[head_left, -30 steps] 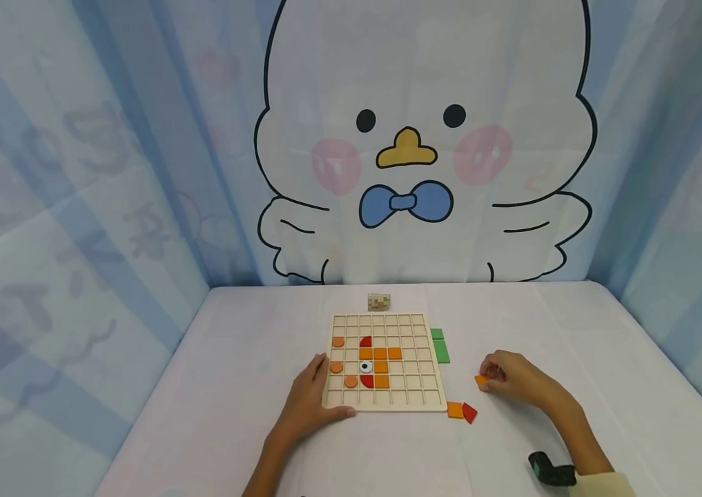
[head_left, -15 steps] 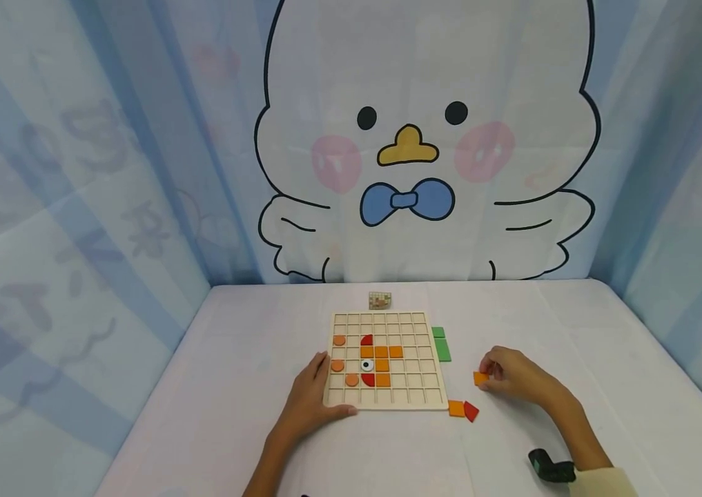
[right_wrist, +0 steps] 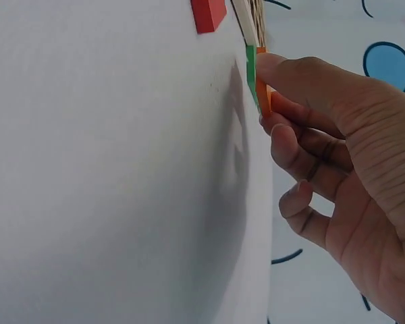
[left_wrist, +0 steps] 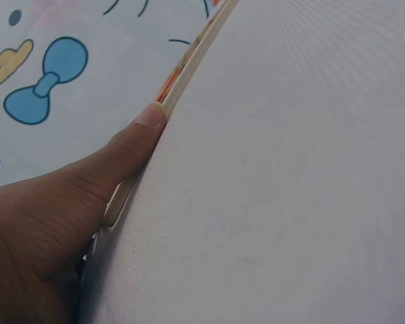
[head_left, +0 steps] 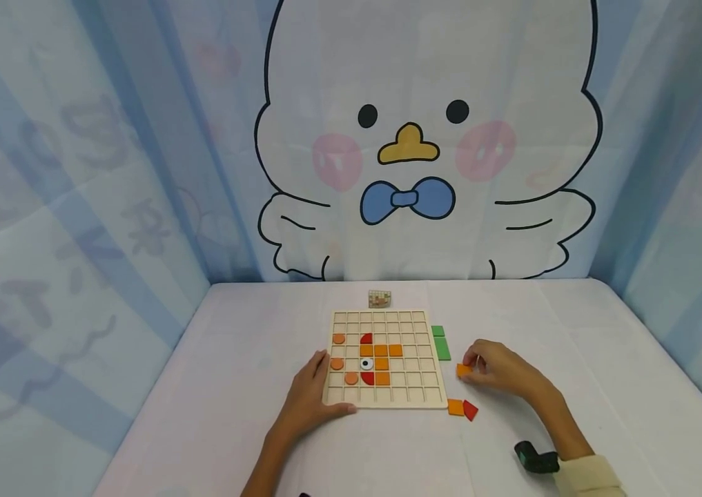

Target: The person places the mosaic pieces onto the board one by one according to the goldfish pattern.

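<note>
My left hand (head_left: 307, 404) holds the near left corner of a wooden grid board (head_left: 415, 378), thumb along its front edge and fingers by its left side. Close to the board's right side, my right hand (head_left: 502, 367) pinches a small orange square tile (head_left: 462, 371) between thumb and fingers. The right wrist view shows this orange tile (right_wrist: 262, 94) held over the white tabletop. On the board lie several orange squares (head_left: 381, 364), red quarter-round tiles (head_left: 367, 378), orange discs (head_left: 338, 339) and one eye tile (head_left: 366, 363).
An orange square (head_left: 455, 407) and a red tile (head_left: 470, 411) lie off the board's near right corner. Green tiles (head_left: 442, 348) lie along its right edge. A small patterned piece (head_left: 379, 299) sits behind the board. A black device (head_left: 537, 458) is at my right wrist.
My right hand has moved left and slightly away from me, towards the board, carrying the orange tile. My left hand has stayed at the board's corner.
</note>
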Demonstrator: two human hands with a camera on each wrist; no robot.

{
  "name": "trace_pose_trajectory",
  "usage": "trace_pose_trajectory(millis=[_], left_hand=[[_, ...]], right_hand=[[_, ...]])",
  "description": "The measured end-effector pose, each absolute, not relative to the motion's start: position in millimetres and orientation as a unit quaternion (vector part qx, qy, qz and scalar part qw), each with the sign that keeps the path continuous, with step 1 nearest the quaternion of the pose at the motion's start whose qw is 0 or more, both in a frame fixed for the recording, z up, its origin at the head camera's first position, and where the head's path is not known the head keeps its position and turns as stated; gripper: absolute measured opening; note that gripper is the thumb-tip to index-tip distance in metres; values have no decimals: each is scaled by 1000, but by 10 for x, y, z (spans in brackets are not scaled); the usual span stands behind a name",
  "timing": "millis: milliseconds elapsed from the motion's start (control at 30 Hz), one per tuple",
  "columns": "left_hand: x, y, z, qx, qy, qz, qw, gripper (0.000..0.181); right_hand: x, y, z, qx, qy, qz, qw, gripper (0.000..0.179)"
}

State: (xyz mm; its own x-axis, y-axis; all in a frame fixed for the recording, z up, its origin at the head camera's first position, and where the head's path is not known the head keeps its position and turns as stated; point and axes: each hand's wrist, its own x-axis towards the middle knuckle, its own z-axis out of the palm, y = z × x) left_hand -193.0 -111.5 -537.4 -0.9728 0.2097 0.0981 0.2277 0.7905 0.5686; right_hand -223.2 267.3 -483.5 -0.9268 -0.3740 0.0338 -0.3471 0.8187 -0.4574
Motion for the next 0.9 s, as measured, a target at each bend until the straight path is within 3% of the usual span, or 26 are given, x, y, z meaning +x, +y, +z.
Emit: trace_pose_trajectory(millis=[900], left_hand=[[-1928, -1125, -5353, -109, -946, -306, 4, 122]], right_hand=[[-2495, 1753, -4844, -309, 928, -206, 6, 24]])
